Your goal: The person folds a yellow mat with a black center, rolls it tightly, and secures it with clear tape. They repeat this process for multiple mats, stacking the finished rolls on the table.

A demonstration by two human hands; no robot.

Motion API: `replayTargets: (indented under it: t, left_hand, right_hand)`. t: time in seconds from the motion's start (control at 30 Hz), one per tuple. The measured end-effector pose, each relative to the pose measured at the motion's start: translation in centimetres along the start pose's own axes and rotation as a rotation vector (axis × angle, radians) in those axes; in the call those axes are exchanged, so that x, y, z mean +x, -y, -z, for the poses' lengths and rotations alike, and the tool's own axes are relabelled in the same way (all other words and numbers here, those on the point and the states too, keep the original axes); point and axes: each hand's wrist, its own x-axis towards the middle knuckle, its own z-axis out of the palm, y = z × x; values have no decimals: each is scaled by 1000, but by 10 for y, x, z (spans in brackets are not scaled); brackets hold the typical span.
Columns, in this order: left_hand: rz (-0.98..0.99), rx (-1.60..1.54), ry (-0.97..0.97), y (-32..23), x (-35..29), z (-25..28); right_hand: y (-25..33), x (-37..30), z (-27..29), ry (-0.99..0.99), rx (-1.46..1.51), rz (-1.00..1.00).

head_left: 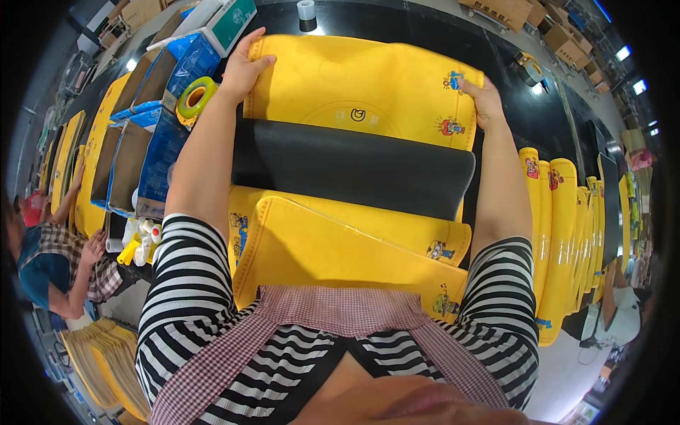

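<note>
A yellow mat with small cartoon prints along its right side is stretched between my hands. My left hand grips its far left corner, thumb on top. On the far right edge, my right hand pinches the mat with the thumb over a print. Just nearer to me, a black underside shows as a broad band across the mat, curled or folded over. More yellow mats lie closest to my body, overlapping at a slant, one with its edge against my checked apron.
Blue cardboard boxes stand left, beside a roll of green and yellow tape and white bottles. Rolled yellow mats line the right. A tape dispenser sits far right on the black table. Other people work at both sides.
</note>
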Motion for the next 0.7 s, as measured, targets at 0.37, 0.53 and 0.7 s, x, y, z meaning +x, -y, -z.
replayTargets:
  t: [0.37, 0.53, 0.7]
  left_hand:
    - [331, 815, 305, 60, -37, 18]
    - [183, 320, 97, 61, -181, 54]
    - [680, -78, 13, 26, -228, 62]
  right_hand:
    - [-52, -28, 11, -139, -1052, 147]
    - [-52, -178, 16, 66, -614, -51]
    - [-58, -241, 10, -61, -420, -215]
